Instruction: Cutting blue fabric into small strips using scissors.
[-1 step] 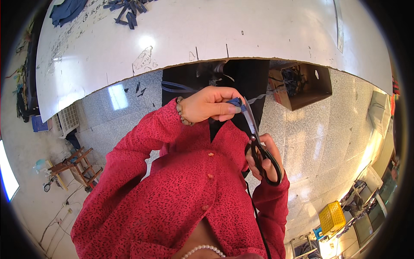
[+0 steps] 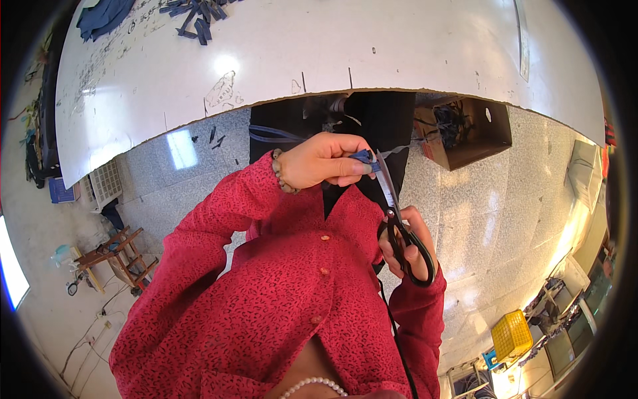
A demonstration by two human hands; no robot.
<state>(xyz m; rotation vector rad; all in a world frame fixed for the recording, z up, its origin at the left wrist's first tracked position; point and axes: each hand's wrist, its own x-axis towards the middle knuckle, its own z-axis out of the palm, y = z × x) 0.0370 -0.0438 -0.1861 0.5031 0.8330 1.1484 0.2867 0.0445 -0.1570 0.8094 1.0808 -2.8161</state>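
Observation:
My left hand point(image 2: 312, 161) pinches a small folded piece of blue fabric point(image 2: 363, 156) between thumb and fingers, in front of my chest. Black-handled scissors point(image 2: 387, 189) are in my right hand point(image 2: 419, 227), fingers through the handle loops. Their metal blades point up and away from me, the tips right beside the blue fabric at my left fingertips. Whether the fabric lies between the blades is too small to tell. A thin pale strip trails off to the right behind the tips.
Ahead spans a white table point(image 2: 432, 60) with a rough near edge; blue strips point(image 2: 199, 20) and dark blue cloth point(image 2: 105, 18) lie on it. An open cardboard box point(image 2: 482, 143) with dark scraps stands under its right side. A wooden stool point(image 2: 123, 259) is left, a yellow crate point(image 2: 512, 336) right.
The scissor blades have shifted very slightly by the blue fabric. Both hands stay in almost the same place.

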